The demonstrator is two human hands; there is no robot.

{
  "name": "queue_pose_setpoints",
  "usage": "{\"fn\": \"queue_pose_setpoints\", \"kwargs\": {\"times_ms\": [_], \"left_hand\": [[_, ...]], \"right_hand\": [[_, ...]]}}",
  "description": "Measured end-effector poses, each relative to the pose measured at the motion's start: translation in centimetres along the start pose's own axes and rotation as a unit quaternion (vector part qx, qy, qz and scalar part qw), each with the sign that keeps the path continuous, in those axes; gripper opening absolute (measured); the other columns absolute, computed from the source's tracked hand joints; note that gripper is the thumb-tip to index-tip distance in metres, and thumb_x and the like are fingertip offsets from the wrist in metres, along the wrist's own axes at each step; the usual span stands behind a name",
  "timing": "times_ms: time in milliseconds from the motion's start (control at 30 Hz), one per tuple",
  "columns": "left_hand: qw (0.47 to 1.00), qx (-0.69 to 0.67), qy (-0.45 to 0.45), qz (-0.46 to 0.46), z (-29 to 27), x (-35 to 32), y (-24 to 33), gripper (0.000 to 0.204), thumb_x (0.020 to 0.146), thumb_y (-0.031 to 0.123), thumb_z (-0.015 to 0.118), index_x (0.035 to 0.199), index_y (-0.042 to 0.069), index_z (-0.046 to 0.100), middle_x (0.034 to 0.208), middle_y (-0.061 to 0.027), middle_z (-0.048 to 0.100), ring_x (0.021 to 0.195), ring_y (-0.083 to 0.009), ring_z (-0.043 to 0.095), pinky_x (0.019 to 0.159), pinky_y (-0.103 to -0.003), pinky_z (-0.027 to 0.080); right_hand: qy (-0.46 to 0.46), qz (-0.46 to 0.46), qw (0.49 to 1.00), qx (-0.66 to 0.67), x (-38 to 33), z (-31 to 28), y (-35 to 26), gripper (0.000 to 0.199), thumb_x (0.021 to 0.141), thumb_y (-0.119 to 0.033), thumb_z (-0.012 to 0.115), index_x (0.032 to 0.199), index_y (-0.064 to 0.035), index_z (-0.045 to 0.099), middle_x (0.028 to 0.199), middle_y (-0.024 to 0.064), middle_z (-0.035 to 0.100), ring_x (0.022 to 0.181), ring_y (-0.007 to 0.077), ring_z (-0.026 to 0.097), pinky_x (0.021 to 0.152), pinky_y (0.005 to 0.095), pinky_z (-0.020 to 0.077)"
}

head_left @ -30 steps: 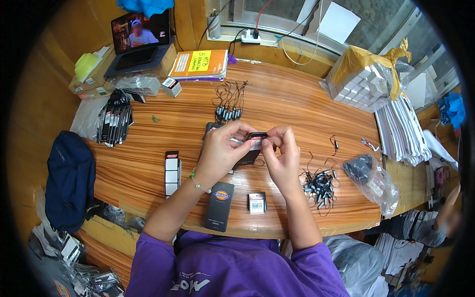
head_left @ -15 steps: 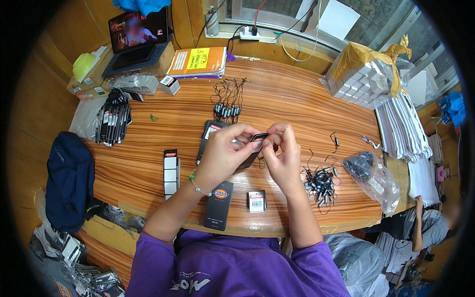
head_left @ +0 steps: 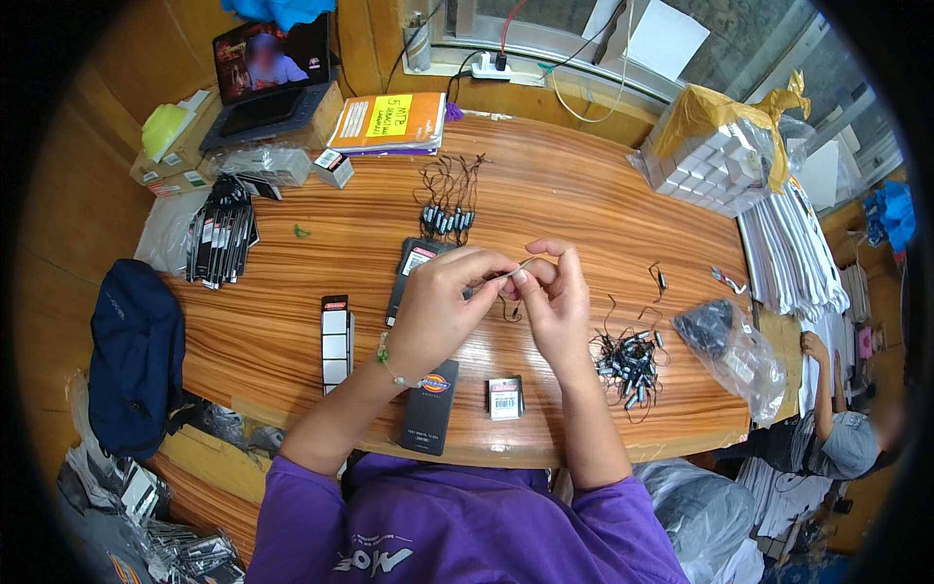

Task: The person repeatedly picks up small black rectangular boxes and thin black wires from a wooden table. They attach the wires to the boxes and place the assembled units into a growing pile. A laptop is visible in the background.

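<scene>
My left hand and my right hand meet above the middle of the table, both closed in a pinch on a thin hang tag seen nearly edge-on. A black cord hangs just below the fingers. Behind my left hand lie dark hang tags, partly hidden by it. Another black hang tag rests by my left wrist, beside a small stack of barcode labels. Left of my forearm is a strip of white labels. Tangled tag strings lie right of my right wrist.
A row of tag strings lies farther back. Fanned black tags and a laptop are at left. A clear plastic bag, white paper piles and wrapped boxes line the right. Another person is at far right.
The hang tag has turned from showing its dark face to nearly edge-on. My fingers have shifted slightly around it. At far right the other person's arms have moved.
</scene>
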State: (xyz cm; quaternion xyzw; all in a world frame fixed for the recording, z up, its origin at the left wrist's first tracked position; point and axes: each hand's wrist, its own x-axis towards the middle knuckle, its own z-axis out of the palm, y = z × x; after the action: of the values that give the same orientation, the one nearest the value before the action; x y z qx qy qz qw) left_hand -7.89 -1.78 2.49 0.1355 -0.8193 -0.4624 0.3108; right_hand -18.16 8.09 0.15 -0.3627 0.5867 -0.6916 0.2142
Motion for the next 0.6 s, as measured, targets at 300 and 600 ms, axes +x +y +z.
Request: {"fn": "queue_pose_setpoints", "kwargs": {"times_ms": [300, 600], "left_hand": [[0.925, 0.227, 0.021, 0.305, -0.4, 1.0, -1.1, 0.021, 0.064, 0.002, 0.065, 0.084, 0.009, 0.067, 0.081, -0.0032, 0.057, 0.081, -0.0210, 0.056, 0.071, -0.034, 0.046], [0.987, 0.083, -0.015, 0.136, -0.1, 0.2, -2.5, 0.028, 0.072, 0.004, 0.065, 0.099, 0.007, 0.063, 0.088, -0.0054, 0.059, 0.086, -0.0213, 0.058, 0.068, -0.030, 0.048]], "right_hand": [[-0.051, 0.136, 0.962, 0.230, 0.3, -1.7, 0.2, 0.013, 0.089, -0.008, 0.052, 0.100, -0.0029, 0.052, 0.090, 0.0042, 0.059, 0.083, 0.0094, 0.055, 0.078, 0.0227, 0.0437], [0.121, -0.019, 0.950, 0.289, 3.6, -2.9, -1.5, 0.008, 0.090, -0.012, 0.053, 0.093, -0.0053, 0.055, 0.085, 0.0038, 0.056, 0.070, 0.0075, 0.049, 0.064, 0.0201, 0.0415]]}}
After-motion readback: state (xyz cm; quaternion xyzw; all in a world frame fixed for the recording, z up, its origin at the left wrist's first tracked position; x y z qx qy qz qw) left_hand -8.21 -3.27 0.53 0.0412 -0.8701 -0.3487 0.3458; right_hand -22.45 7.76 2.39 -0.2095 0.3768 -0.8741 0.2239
